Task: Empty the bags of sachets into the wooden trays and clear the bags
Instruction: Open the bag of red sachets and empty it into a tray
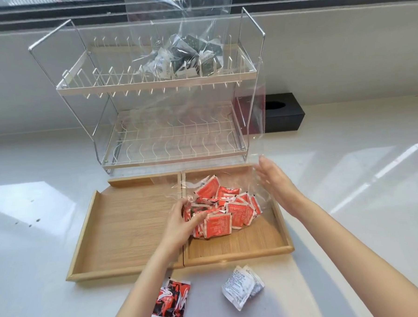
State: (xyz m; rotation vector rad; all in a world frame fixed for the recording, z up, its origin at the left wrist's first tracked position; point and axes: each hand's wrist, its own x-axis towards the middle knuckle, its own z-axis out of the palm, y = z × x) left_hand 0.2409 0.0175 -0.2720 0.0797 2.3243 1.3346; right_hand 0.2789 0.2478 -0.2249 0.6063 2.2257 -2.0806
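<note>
Two wooden trays lie side by side on the counter: the left tray [124, 225] is bare, and the right tray [267, 237] holds a pile of red sachets [230, 210]. A large clear plastic bag [200, 110] stands upright over the pile, its lower end around the sachets. My left hand [182, 220] grips the bag's bottom among the red sachets. My right hand [277, 186] is flat and open against the bag's right side. A second clear bag with black-and-white sachets [188, 55] rests on the rack's upper shelf.
A two-tier wire dish rack [150, 83] stands behind the trays. A black tissue box [283, 115] sits at the right of the rack. In front of the trays lie a loose red sachet [172, 301] and white sachets [241, 285].
</note>
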